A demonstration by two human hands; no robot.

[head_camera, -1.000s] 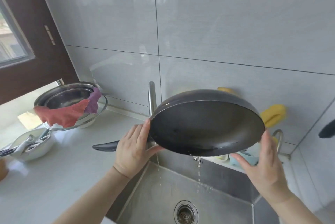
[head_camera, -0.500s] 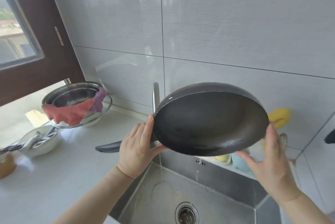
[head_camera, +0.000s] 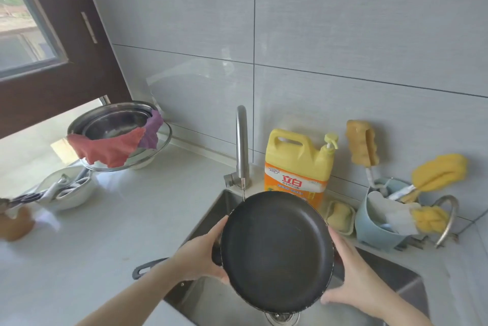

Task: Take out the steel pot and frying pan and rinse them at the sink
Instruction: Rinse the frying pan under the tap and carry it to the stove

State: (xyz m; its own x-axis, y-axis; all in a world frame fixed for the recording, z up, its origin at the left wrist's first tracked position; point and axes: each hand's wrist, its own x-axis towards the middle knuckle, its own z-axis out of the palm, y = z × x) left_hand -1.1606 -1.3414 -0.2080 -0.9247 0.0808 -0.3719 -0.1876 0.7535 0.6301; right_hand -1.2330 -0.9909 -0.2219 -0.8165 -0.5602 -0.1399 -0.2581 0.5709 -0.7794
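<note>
pan: frying pan (head_camera: 277, 251) was tilted toward us over the sink (head_camera: 211, 217), thin tap stream hitting its far rim
left hand (head_camera: 200, 257): we gripped the pan's left rim by the handle base
right hand (head_camera: 353, 278): fingers straight, flat against the right rim
faucet (head_camera: 241, 146): just beyond the pan
detergent bottle (head_camera: 298, 164): far right of the faucet
steel bowl (head_camera: 116, 125): far left on the counter, red cloth (head_camera: 105, 150) draped over it

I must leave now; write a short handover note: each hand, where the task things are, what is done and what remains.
Left hand: holds the frying pan at its left rim, by the handle base.
Right hand: flat against the pan's right rim.
Pan: tilted over the sink, a thin stream from the tap hitting its top edge.
Steel pot: cannot be identified for certain; a steel bowl sits on the counter.
Left: finish rinsing the pan, set it down.
</note>
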